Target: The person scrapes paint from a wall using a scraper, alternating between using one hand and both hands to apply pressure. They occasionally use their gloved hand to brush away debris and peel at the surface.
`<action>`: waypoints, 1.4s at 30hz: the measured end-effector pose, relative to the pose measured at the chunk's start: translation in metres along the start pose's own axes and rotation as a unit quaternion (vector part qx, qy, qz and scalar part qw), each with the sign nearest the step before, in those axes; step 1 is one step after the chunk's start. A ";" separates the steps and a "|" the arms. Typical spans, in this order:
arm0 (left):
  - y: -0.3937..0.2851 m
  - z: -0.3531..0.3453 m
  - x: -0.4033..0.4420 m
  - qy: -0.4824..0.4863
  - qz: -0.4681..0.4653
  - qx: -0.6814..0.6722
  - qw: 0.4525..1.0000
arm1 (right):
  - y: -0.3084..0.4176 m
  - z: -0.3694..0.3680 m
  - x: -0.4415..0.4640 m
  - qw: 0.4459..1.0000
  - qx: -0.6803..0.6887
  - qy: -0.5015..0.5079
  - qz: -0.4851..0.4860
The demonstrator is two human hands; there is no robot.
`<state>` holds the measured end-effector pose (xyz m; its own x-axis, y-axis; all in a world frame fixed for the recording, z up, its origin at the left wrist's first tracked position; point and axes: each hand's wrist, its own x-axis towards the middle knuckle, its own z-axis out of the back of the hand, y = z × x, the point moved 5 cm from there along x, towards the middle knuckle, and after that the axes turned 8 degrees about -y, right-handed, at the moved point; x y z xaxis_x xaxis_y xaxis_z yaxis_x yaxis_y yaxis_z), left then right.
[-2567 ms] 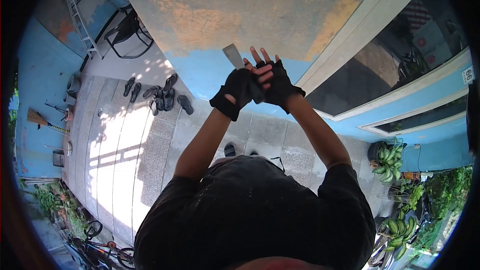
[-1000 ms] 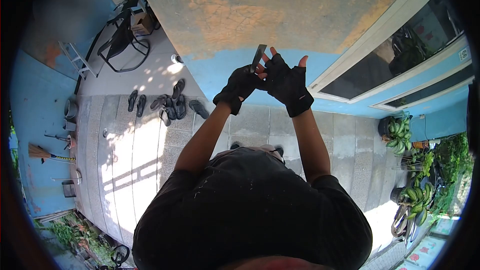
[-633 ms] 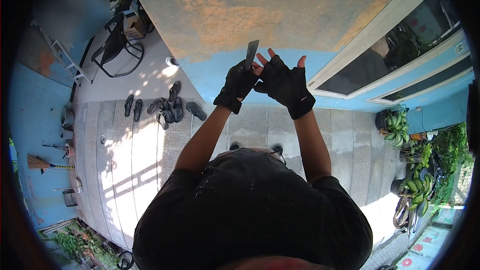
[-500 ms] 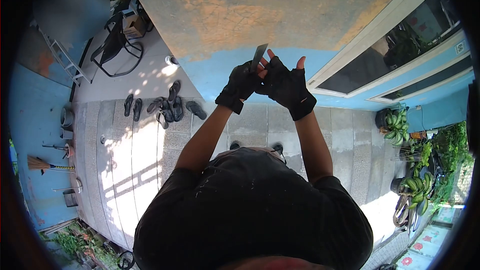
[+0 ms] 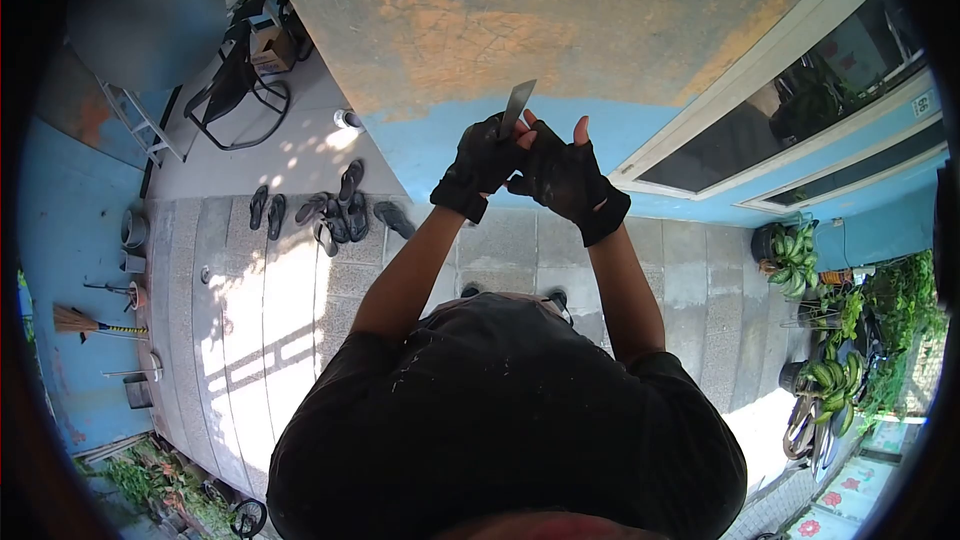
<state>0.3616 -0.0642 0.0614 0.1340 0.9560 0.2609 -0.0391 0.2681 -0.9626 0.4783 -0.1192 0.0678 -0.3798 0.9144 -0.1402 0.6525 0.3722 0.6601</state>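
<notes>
My left hand [image 5: 478, 166], in a black fingerless glove, is closed around a scraper, its handle hidden in the fist. The scraper's flat metal blade [image 5: 517, 108] points up toward the wall. My right hand [image 5: 566, 178], gloved the same way, is right beside it with the thumb stretched out and the fingers apart. Its fingertips meet the fingers of the left hand just below the blade. In front of both hands stands the wall [image 5: 480, 25], grey and orange patches above, light blue paint below.
A white-framed window [image 5: 690, 155] is on the right, with potted plants [image 5: 795, 255] beyond it. Several sandals [image 5: 345, 215] lie on the tiled floor [image 5: 500, 250] at left. A black chair [image 5: 235, 85], a ladder [image 5: 140, 120] and a broom [image 5: 85, 322] stand farther left.
My right hand has shifted slightly left and its thumb has swung inward. The scraper's blade has moved slightly, still in my left hand.
</notes>
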 end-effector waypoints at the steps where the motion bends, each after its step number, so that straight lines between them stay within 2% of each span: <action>1: 0.001 0.001 0.002 0.003 -0.002 0.028 1.000 | -0.001 0.001 0.002 1.000 0.006 -0.007 -0.009; 2: 0.002 0.002 0.003 0.007 -0.003 0.055 0.998 | -0.001 0.001 0.002 1.000 0.005 -0.006 -0.010; 3: -0.001 0.003 0.004 0.005 -0.003 0.055 0.998 | 0.000 -0.006 0.001 0.998 -0.058 -0.008 -0.005; 4: -0.003 0.008 0.004 -0.023 0.013 0.026 0.999 | 0.000 -0.011 0.000 0.993 -0.119 -0.009 0.000; 5: -0.005 0.011 0.004 -0.049 0.028 -0.004 0.998 | 0.000 -0.010 0.001 0.993 -0.118 -0.009 0.001; 6: -0.002 0.012 0.005 -0.046 0.027 -0.004 0.999 | 0.003 -0.010 0.002 0.993 -0.112 -0.018 0.025; 8: 0.005 0.009 0.003 0.017 0.036 -0.030 0.999 | 0.009 -0.010 0.000 0.993 -0.105 -0.028 0.049; 9: 0.002 0.011 0.001 0.018 0.037 -0.029 0.999 | 0.016 -0.010 -0.003 0.996 -0.037 -0.057 0.060; 10: 0.000 0.010 -0.003 0.053 0.046 0.062 0.996 | 0.023 -0.007 -0.005 0.993 0.031 -0.086 0.072; 11: 0.000 0.008 -0.008 0.089 0.055 0.152 0.983 | 0.027 0.002 -0.004 0.993 0.033 -0.086 0.074; 12: -0.002 0.003 -0.013 0.100 -0.001 0.124 0.987 | 0.034 0.006 -0.003 0.994 0.060 -0.031 0.086; 13: 0.001 -0.001 -0.017 0.104 -0.001 0.124 0.987 | 0.039 0.008 -0.003 0.991 0.088 0.024 0.099; 14: 0.005 -0.006 -0.019 0.098 0.011 0.134 0.986 | 0.040 0.015 -0.004 0.990 0.094 0.032 0.098; 17: 0.013 -0.016 -0.020 0.085 0.023 0.144 0.986 | 0.040 0.029 -0.002 0.988 0.083 -0.026 0.124; 20: 0.014 -0.020 -0.015 0.071 -0.022 0.162 0.984 | 0.044 0.025 -0.009 0.987 0.100 -0.042 0.121; 21: 0.017 -0.018 -0.012 0.070 -0.008 0.118 0.991 | 0.043 0.024 -0.011 0.987 0.102 -0.043 0.119; 23: 0.021 -0.017 -0.004 0.067 0.005 0.073 0.995 | 0.044 0.031 -0.013 0.983 0.042 -0.122 0.132; 24: 0.034 -0.020 -0.001 0.080 0.129 -0.065 0.986 | 0.043 0.041 -0.013 0.983 0.041 -0.120 0.131; 25: 0.039 -0.025 -0.001 0.090 0.246 -0.202 0.944 | 0.041 0.058 -0.012 0.970 -0.111 -0.168 0.139; 26: 0.034 -0.026 0.001 0.088 0.224 -0.235 0.942 | 0.043 0.074 -0.011 0.931 -0.260 -0.210 0.146; 27: 0.033 -0.029 0.004 0.082 0.221 -0.236 0.943 | 0.045 0.073 -0.010 0.932 -0.263 -0.204 0.145; 29: 0.022 -0.038 0.012 0.060 0.135 -0.311 0.939 | 0.041 0.074 -0.012 0.841 -0.490 -0.214 0.077; 30: 0.015 -0.042 0.013 0.048 0.084 -0.263 0.960 | 0.038 0.071 -0.012 0.812 -0.543 -0.181 0.115; 31: 0.010 -0.047 0.013 0.042 0.074 -0.262 0.961 | 0.037 0.057 -0.019 0.821 -0.526 -0.143 0.166; 33: 0.003 -0.060 0.016 0.054 0.104 -0.288 0.950 | 0.043 0.033 -0.027 0.845 -0.501 -0.130 0.137; 35: 0.009 -0.074 0.022 0.101 0.060 -0.268 0.956 | 0.034 0.058 -0.019 0.863 -0.466 -0.139 0.137; 37: 0.012 -0.088 0.024 0.118 0.115 -0.279 0.946 | 0.049 0.047 -0.026 0.882 -0.421 -0.165 0.131; 38: 0.010 -0.094 0.030 0.129 0.104 -0.246 0.955 | 0.058 0.048 -0.027 0.881 -0.422 -0.163 0.137; 39: 0.003 -0.102 0.033 0.141 0.088 -0.256 0.952 | 0.071 0.046 -0.027 0.880 -0.426 -0.153 0.145; 41: -0.039 -0.109 0.035 0.184 0.129 -0.222 0.949 | 0.096 0.042 -0.036 0.905 -0.370 -0.134 0.161; 42: -0.055 -0.112 0.041 0.178 0.123 -0.221 0.951 | 0.107 0.047 -0.037 0.925 -0.333 -0.125 0.136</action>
<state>0.4804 -0.0533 0.1166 0.5046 0.8614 0.0588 0.2976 -0.1095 -0.9484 0.5924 -0.1055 0.1088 -0.0432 0.9990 -0.0133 0.1208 0.0184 0.9925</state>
